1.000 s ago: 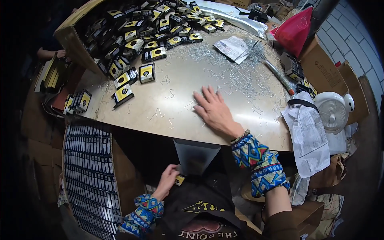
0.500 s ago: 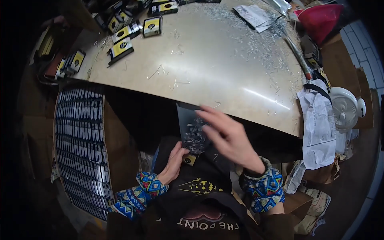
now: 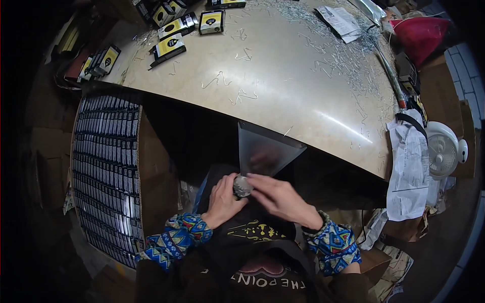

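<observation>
- Left hand [image 3: 225, 202], centre of frame, fingers curled closed around a small dark-sided object with a blurred pale-grey top [image 3: 242, 187], just below the tapered grey metal chute [image 3: 260, 141]
- Right hand [image 3: 283, 199], just right of it, fingers stretched loosely to the object's edge; pinch or mere touch, cannot tell
- Step in hand, judged: two-handed work at the object's top
- Next move calls for a steady left grip, top kept upward
- Silvery bent wire pieces [image 3: 361, 60], upper right; black-and-yellow cardboard boxes [image 3: 177, 26], upper left
</observation>
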A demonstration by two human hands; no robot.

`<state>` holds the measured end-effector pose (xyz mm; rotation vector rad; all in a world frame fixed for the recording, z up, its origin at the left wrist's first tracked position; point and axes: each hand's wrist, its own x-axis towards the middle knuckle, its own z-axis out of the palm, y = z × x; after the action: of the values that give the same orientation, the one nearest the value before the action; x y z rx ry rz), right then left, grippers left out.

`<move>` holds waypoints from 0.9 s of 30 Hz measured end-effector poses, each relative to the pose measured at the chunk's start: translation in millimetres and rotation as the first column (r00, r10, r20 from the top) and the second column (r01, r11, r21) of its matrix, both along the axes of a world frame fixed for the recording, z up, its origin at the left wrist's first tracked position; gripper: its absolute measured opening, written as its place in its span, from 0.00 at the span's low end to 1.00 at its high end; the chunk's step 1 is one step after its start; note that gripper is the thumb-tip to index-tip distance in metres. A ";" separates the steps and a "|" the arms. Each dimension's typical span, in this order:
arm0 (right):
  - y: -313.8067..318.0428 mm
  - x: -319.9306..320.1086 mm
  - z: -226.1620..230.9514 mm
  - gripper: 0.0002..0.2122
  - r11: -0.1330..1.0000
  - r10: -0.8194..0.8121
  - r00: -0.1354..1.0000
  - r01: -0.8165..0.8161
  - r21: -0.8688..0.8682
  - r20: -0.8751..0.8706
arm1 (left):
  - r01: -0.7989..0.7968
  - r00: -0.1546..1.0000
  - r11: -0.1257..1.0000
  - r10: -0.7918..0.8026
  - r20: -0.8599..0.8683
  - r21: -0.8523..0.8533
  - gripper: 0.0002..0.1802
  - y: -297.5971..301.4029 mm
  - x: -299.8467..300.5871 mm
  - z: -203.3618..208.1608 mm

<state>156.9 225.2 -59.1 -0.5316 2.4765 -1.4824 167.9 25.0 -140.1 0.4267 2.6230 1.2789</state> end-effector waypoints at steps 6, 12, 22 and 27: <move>-14.2 -1.9 17.3 0.30 0.996 0.012 0.990 -0.001 0.084 -0.138 | 0.018 1.000 0.992 -0.016 -0.021 0.126 0.40 -5.4 -9.1 43.2; -16.0 -4.1 5.0 0.17 0.863 -0.503 0.825 0.469 -0.186 -0.256 | -0.124 0.989 0.978 0.135 -0.056 0.165 0.48 14.3 -23.6 50.6; -29.0 -1.0 -3.9 0.17 0.929 -0.369 0.890 0.343 -0.140 -0.269 | -0.044 0.970 0.981 0.088 -0.225 0.190 0.45 27.6 -33.7 56.5; -38.5 -6.5 1.1 0.19 0.824 -0.560 0.798 0.507 -0.254 -0.223 | 0.007 0.924 0.988 0.053 -0.379 0.155 0.35 31.8 -46.1 63.9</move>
<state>150.5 186.7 -58.1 -0.0540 2.9011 -1.9752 121.7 56.8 -76.2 0.7419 2.8538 1.5495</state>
